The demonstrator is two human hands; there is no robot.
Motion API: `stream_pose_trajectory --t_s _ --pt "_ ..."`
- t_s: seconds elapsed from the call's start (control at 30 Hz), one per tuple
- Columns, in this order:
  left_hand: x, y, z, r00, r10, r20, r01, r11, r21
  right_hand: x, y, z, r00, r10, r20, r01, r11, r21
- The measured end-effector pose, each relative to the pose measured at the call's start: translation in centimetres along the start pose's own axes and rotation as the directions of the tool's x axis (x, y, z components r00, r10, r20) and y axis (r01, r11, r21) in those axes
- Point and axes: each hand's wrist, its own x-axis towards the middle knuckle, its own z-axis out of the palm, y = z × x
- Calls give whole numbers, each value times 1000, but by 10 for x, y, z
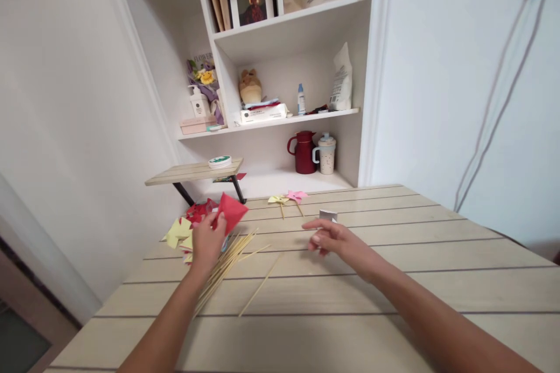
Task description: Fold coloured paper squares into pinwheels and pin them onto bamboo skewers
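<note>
My left hand [209,239] pinches a piece of red paper [231,211], lifted over the left side of the table. Under and beside that wrist lies a loose bundle of thin wooden sticks [230,262], with one single stick [260,287] apart to the right. Red paper pieces [201,210] and yellow paper pieces [178,232] are heaped to the left of the hand. Over the table's middle hovers my right hand [328,238], its index finger stretched out, the other fingers loosely bent and nothing held. Just behind it stands a small grey-and-white object [328,215], partly hidden.
A yellow pinwheel [277,200] and a pink pinwheel [297,197] on sticks lie at the table's back edge. On the left, a small raised wooden stand [192,171] bears a round white tin [220,162]. A red jug [304,152] and a speckled cup [326,154] stand in the shelf behind.
</note>
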Motion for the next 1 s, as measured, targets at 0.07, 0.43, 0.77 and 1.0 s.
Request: stream_pose_trajectory --t_s 0.07,0.43,0.77,1.0 --pt "-17 28 24 977 -61 205 154 867 -474 -3 -4 5 1000 10 21 -13 992 122" --pt "-93 100 114 792 82 605 564 280 -777 8 2 6 967 12 -255 86 924 372" --pt "-86 70 119 770 82 633 629 73 -774 7 -1 -6 958 -20 -288 110 947 302" --pt "-90 77 109 810 181 558 522 210 -826 6 -1 -2 956 -40 -291 90 983 161"
